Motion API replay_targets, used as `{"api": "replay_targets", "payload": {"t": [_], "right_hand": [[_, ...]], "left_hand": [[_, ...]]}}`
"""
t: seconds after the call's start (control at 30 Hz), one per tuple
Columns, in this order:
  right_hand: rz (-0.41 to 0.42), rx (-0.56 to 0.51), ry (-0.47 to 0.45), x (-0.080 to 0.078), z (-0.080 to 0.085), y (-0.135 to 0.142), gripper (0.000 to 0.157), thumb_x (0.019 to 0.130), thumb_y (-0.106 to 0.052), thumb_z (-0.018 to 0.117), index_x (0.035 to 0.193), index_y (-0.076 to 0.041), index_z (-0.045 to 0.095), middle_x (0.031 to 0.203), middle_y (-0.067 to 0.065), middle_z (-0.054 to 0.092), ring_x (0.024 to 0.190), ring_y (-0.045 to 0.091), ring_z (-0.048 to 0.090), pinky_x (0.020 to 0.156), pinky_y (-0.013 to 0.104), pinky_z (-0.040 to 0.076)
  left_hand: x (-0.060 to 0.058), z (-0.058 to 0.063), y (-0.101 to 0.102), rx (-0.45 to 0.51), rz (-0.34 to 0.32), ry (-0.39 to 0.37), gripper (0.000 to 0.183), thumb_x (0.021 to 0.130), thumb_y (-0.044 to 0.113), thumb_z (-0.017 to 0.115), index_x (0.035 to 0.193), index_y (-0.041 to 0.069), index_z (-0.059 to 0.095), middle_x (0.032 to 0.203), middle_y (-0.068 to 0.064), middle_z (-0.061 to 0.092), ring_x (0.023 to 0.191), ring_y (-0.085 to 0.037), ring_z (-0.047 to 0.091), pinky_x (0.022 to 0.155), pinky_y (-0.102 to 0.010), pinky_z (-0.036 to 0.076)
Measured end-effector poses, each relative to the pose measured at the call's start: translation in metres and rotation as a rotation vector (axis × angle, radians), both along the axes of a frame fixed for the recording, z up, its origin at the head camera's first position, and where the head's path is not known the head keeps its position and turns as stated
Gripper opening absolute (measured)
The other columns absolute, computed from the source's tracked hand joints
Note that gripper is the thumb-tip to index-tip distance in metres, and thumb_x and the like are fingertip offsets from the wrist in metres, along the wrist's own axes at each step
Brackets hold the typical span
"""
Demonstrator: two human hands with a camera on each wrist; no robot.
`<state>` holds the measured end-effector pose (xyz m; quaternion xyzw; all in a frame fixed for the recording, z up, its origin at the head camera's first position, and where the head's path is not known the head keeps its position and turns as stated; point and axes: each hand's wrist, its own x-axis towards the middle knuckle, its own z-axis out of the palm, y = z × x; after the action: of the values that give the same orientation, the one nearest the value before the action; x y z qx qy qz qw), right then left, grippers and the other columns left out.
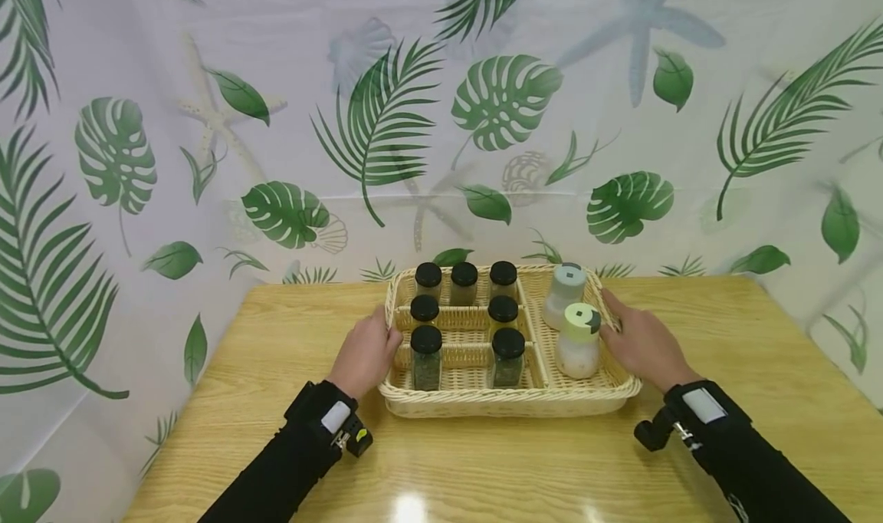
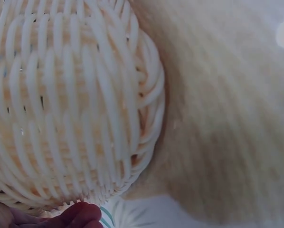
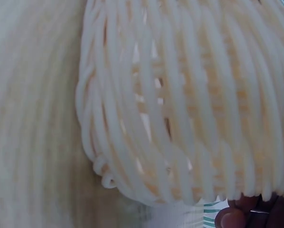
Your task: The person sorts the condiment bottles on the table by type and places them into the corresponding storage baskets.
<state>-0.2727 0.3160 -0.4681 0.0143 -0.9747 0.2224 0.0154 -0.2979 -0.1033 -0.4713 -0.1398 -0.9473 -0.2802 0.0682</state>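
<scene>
A cream wicker basket (image 1: 503, 406) with dividers stands at the middle of the table in the head view. My left hand (image 1: 366, 354) grips its left side, and my right hand (image 1: 645, 344) holds the right side, thumbs over the rim. Several small glass jars with black lids (image 1: 426, 358) sit in the left compartments. The wide right compartment holds a shaker with a yellow-green lid (image 1: 578, 347) and, behind it, one with a grey-blue lid (image 1: 566, 287). Both wrist views show woven wall (image 2: 71, 95) close up, fingertips (image 2: 80, 216) at its edge.
The wooden table (image 1: 290, 431) extends on both sides of the basket and in front of it. A white cloth printed with green leaves (image 1: 510, 101) hangs right behind the table's back edge and along the sides.
</scene>
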Motion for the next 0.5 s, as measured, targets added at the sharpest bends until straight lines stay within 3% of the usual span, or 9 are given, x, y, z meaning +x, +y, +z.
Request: {"api": "replay_targets", "payload": {"t": [0.5], "right_hand": [[-0.01, 0.01, -0.035, -0.012, -0.001, 0.002, 0.068, 0.103, -0.027, 0.045, 0.161, -0.003, 0.017, 0.064, 0.004, 0.046, 0.053, 0.017, 0.045, 0.049, 0.031, 0.034]], "left_hand": [[-0.013, -0.002, 0.003, -0.003, 0.014, -0.03, 0.012, 0.102, 0.012, 0.049, 0.101, 0.001, 0.052, 0.071, -0.005, 0.046, 0.058, -0.018, 0.048, 0.054, -0.03, 0.038]]}}
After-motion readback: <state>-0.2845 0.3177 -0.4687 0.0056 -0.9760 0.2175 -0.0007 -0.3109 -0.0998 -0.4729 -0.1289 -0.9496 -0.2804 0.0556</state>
